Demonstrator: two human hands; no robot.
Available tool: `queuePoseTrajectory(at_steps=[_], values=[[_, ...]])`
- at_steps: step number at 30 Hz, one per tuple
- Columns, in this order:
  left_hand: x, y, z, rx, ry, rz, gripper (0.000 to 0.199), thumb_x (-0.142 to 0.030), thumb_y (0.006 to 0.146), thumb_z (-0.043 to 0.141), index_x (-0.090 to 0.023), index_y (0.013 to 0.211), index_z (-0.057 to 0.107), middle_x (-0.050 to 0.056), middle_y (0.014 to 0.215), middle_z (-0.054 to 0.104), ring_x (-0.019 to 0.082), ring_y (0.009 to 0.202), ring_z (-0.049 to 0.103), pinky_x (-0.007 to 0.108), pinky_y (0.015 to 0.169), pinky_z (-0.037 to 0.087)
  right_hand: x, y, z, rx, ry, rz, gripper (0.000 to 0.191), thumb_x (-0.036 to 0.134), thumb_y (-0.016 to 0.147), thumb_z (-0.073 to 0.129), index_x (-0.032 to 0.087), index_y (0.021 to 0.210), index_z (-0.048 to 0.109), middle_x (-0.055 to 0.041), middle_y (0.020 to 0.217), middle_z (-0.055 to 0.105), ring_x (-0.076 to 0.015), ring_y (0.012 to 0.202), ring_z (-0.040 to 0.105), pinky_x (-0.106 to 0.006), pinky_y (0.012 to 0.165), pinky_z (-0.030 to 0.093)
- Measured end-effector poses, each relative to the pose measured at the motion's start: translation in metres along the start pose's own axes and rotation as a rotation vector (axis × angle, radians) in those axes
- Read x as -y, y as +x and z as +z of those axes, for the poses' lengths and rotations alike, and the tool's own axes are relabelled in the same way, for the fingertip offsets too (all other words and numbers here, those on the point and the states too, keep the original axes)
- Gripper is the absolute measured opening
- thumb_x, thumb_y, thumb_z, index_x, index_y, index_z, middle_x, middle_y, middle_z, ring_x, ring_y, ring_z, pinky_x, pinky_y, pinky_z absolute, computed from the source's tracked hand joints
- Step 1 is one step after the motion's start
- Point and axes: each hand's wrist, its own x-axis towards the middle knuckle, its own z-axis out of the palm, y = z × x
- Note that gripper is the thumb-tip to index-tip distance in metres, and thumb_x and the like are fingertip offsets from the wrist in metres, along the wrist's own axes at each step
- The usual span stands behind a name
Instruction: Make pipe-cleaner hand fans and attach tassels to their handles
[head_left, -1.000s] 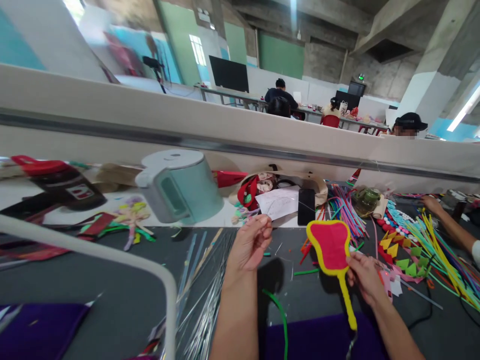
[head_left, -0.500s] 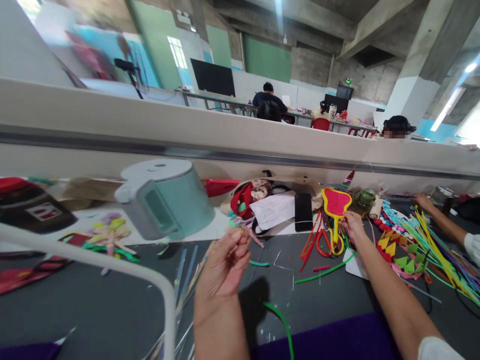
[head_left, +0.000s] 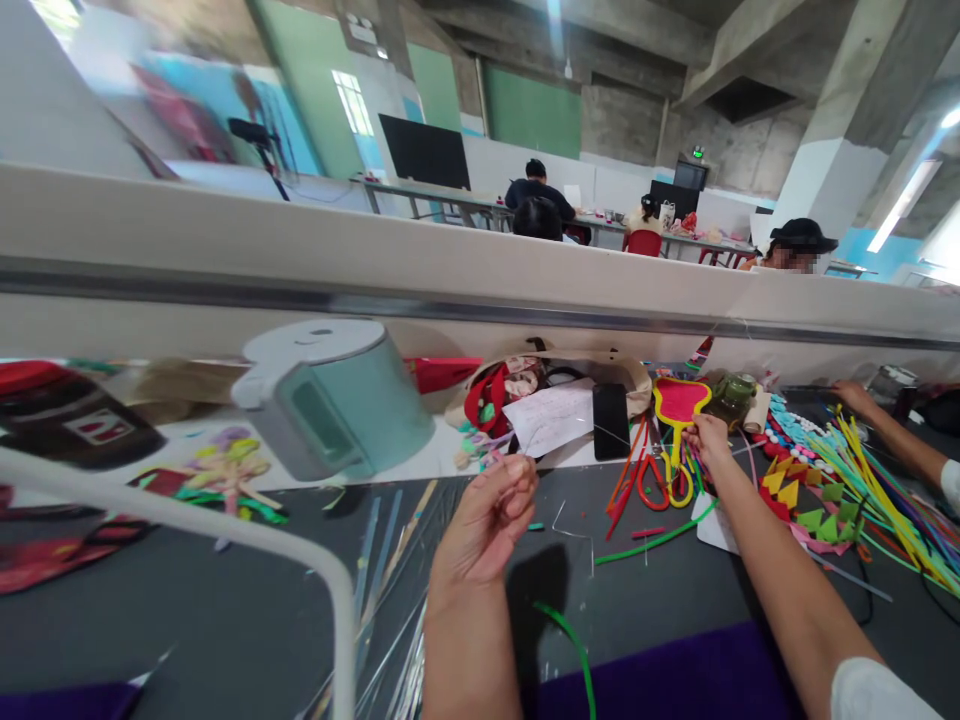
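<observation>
My left hand (head_left: 495, 510) is raised over the dark table, thumb and fingertips pinched together. A thin wire (head_left: 577, 421), hard to make out, seems to arc from those fingertips across the white paper toward the right. My right hand (head_left: 709, 442) is closed at the neck of a fuzzy yellow-edged shape with a red middle (head_left: 681, 403), which has a yellow handle below. Beside the handle lie orange-handled scissors (head_left: 652, 482) and orange fuzzy stems (head_left: 619, 497). A green fuzzy stem (head_left: 660, 540) rests below my right hand.
A blue-grey kettle-like container (head_left: 375, 400), phone (head_left: 610, 420) and written paper (head_left: 551, 415) line the back, below a white partition (head_left: 450, 270). Colourful stems (head_left: 885, 490) lie at right, near another person's hand (head_left: 855, 398). A white curved bar (head_left: 341, 600) crosses the left foreground.
My left hand has moved right and slightly up, still pinched. The thin wire now shows against the paper. My right hand and the yellow-and-red shape have shifted slightly.
</observation>
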Motion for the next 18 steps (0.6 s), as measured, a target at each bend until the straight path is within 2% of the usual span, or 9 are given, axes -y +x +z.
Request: queuePoseTrajectory(at_steps=[7,11,14,18], values=[[-0.002,-0.009,0.017,0.066,-0.026,0.006,0.032,-0.022,0.060,0.077,-0.015,0.061,0.046,-0.008,0.058,0.037,-0.001,0.038,0.024,0.008,0.027,0.024,-0.002,-0.006,0.002,0.053,0.013,-0.025,0.028,0.031,0.095,0.058,0.015,0.117,0.058,-0.0075,0.113,0.063,-0.0188,0.092,0.065,-0.037,0.077,0.057],[0.005,-0.007,0.022,0.090,-0.036,-0.008,0.033,-0.023,0.061,0.079,-0.015,0.060,0.046,-0.008,0.059,0.038,-0.001,0.039,0.026,0.007,0.028,0.027,0.002,-0.017,0.002,0.054,0.035,-0.099,0.017,0.023,0.084,0.069,0.014,0.096,0.061,-0.0006,0.080,0.066,-0.0122,0.061,0.064,-0.023,0.054,0.052],[0.008,-0.010,0.027,0.153,-0.073,-0.059,0.032,-0.022,0.064,0.078,-0.015,0.060,0.047,-0.007,0.059,0.038,-0.001,0.039,0.023,0.007,0.027,0.027,0.005,-0.038,-0.006,0.063,0.054,-0.176,0.024,0.017,0.070,0.075,0.017,0.088,0.059,0.0034,0.064,0.063,-0.0108,0.047,0.059,-0.018,0.041,0.042],[0.015,-0.016,0.039,0.295,-0.175,-0.174,0.031,-0.020,0.067,0.074,-0.016,0.061,0.044,-0.007,0.060,0.037,-0.001,0.038,0.019,0.006,0.026,0.024,0.013,-0.080,-0.029,0.129,0.061,-0.246,0.023,0.025,0.067,0.075,0.017,0.085,0.063,-0.0012,0.073,0.070,-0.0112,0.055,0.061,-0.019,0.047,0.047]])
